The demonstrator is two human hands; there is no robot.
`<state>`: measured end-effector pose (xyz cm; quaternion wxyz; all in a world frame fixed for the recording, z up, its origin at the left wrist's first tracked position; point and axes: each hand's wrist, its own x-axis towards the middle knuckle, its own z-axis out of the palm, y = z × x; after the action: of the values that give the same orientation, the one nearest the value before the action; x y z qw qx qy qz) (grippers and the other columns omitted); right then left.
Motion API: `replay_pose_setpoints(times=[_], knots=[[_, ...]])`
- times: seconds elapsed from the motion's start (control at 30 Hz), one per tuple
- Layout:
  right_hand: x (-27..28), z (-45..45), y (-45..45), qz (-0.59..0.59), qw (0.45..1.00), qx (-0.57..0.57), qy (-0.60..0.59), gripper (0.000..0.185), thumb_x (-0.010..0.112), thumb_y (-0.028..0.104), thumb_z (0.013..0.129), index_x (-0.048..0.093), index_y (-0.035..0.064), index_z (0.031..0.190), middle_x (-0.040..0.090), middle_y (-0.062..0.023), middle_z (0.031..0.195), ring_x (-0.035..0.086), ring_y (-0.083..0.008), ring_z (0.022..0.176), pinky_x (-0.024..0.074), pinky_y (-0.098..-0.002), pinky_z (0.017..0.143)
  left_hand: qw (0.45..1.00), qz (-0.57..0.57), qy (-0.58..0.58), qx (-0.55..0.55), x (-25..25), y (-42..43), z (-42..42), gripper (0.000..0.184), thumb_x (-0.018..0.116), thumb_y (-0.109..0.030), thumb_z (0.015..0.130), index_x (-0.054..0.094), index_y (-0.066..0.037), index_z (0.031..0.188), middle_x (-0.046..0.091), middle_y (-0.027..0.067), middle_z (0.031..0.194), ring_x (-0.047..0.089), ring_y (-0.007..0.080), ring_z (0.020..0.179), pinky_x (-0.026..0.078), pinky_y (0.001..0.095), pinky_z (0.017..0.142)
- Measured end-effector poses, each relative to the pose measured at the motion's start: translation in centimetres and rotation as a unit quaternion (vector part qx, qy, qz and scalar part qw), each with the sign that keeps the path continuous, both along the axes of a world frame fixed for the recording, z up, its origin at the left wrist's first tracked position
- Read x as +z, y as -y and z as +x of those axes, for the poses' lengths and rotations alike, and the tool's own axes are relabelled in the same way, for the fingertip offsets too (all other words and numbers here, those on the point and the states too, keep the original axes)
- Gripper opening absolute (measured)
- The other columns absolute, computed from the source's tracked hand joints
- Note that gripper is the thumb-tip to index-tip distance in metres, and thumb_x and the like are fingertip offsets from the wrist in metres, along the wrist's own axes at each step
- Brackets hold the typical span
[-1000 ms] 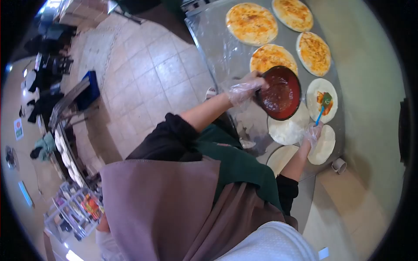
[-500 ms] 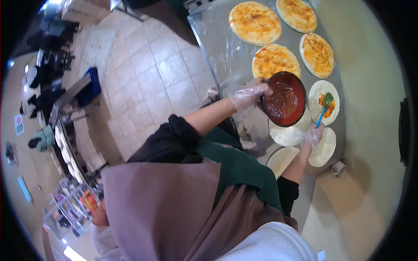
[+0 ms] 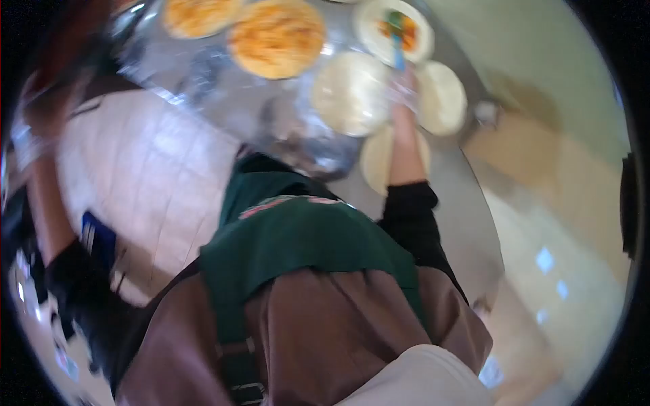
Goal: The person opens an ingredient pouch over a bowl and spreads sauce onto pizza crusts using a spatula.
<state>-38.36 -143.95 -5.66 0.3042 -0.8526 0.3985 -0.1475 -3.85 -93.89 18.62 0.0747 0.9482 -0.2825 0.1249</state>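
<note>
Bowl [image 3: 73,42] away from dough rounds [image 3: 349,98] now, blurred, seemingly dark red

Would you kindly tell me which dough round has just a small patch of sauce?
The round under the blue-handled utensil; other clearly visible rounds are plain or widely sauced.

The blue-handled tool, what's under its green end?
Orange sauce shows on both sides of the tool, on a pale dough round. Whatever lies directly beneath the green end is covered.
</note>
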Motion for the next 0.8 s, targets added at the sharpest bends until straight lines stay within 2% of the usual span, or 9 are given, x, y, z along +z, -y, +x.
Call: replay_pose_setpoints(times=[0.03,0.1,0.2,0.3,0.47,0.63,0.67,0.73,0.8], knots=[[4.4,2.0,-1.7,-0.017,0.99,-0.047,-0.135,0.02,0.046,0.017,0.083,0.053,0.0043,0.097,0.057,-0.02,0.078,0.057,-0.0377,0.076,0.045,-0.0457,0.068,1.0,-0.006,-0.013,-0.008,-0.4,0.5,0.8,0.058,0.078,-0.014,0.056,0.054,-0.007,0.109,0.056,0.0104,0.102,0.055,0.0248,0.089,0.046,0.0348,0.081],[6.3,2.4,-2.7,-0.119,0.974,-0.058,-0.184,0.016,0.047,0.017,0.082,0.053,0.0055,0.09,0.058,-0.0199,0.076,0.058,-0.0383,0.076,0.0452,-0.0457,0.067,0.998,-0.041,-0.039,-0.036,-1.5,3.8,0.2,0.055,0.076,-0.015,0.058,0.054,-0.007,0.107,0.056,0.0106,0.101,0.056,0.0248,0.087,0.046,0.0354,0.079],[6.0,1.5,-1.7,-0.011,0.993,-0.017,-0.115,0.014,0.048,0.018,0.081,0.052,0.0055,0.086,0.059,-0.0199,0.076,0.058,-0.0396,0.077,0.0456,-0.0454,0.066,0.983,-0.135,-0.09,-0.083,-1.4,8.8,-4.1,0.05,0.072,-0.018,0.06,0.054,-0.007,0.105,0.056,0.0108,0.098,0.056,0.0248,0.085,0.046,0.0363,0.076],[5.3,1.9,-1.3,-0.079,0.983,0.005,-0.167,0.014,0.05,0.018,0.08,0.051,0.0051,0.085,0.06,-0.0193,0.076,0.059,-0.0387,0.075,0.046,-0.0452,0.066,0.928,-0.263,-0.219,-0.146,-1.1,15.2,-9.0,0.045,0.069,-0.02,0.062,0.054,-0.007,0.102,0.057,0.0111,0.096,0.056,0.0249,0.083,0.047,0.0372,0.073],[4.6,1.6,-0.4,-0.116,0.973,0.007,-0.202,0.024,0.049,0.019,0.081,0.055,0.0056,0.1,0.062,-0.0216,0.09,0.059,-0.0391,0.084,0.0464,-0.0445,0.075,0.638,-0.483,-0.552,-0.235,1.3,26.7,-14.6,0.039,0.064,-0.023,0.065,0.054,-0.006,0.099,0.057,0.0115,0.092,0.057,0.0249,0.08,0.048,0.0387,0.068],[6.4,1.8,-1.3,-0.089,0.973,0.004,-0.214,0.028,0.047,0.021,0.084,0.055,0.0036,0.104,0.061,-0.0218,0.094,0.058,-0.0392,0.088,0.046,-0.0445,0.077,0.363,-0.549,-0.723,-0.211,4.2,32.9,-17.4,0.034,0.058,-0.027,0.069,0.054,-0.006,0.095,0.057,0.0119,0.088,0.057,0.025,0.077,0.048,0.0402,0.063],[3.6,0.9,0.2,-0.087,0.975,-0.001,-0.206,0.028,0.047,0.021,0.084,0.055,0.0036,0.104,0.061,-0.0218,0.094,0.058,-0.0392,0.088,0.046,-0.0445,0.077,0.327,-0.554,-0.742,-0.19,4.4,33.6,-17.9,0.033,0.057,-0.028,0.07,0.054,-0.006,0.094,0.057,0.0119,0.088,0.057,0.025,0.076,0.048,0.0405,0.062],[-5.0,-2.3,4.7,-0.345,0.923,0.132,-0.109,0.025,0.046,0.02,0.084,0.055,0.0027,0.099,0.061,-0.023,0.088,0.059,-0.0397,0.083,0.046,-0.0468,0.073,0.282,-0.562,-0.764,-0.145,3.9,34.5,-19.0,0.032,0.055,-0.029,0.071,0.054,-0.006,0.092,0.057,0.0121,0.086,0.057,0.025,0.075,0.049,0.0411,0.06],[-1.9,-1.1,2.8,-0.235,0.959,0.101,-0.122,0.024,0.046,0.02,0.084,0.055,0.0027,0.098,0.061,-0.023,0.087,0.059,-0.0397,0.082,0.0459,-0.0471,0.073,0.273,-0.568,-0.771,-0.09,1.7,34.6,-20.4,0.031,0.053,-0.031,0.072,0.054,-0.006,0.091,0.057,0.0123,0.084,0.058,0.0251,0.074,0.049,0.0417,0.057]])
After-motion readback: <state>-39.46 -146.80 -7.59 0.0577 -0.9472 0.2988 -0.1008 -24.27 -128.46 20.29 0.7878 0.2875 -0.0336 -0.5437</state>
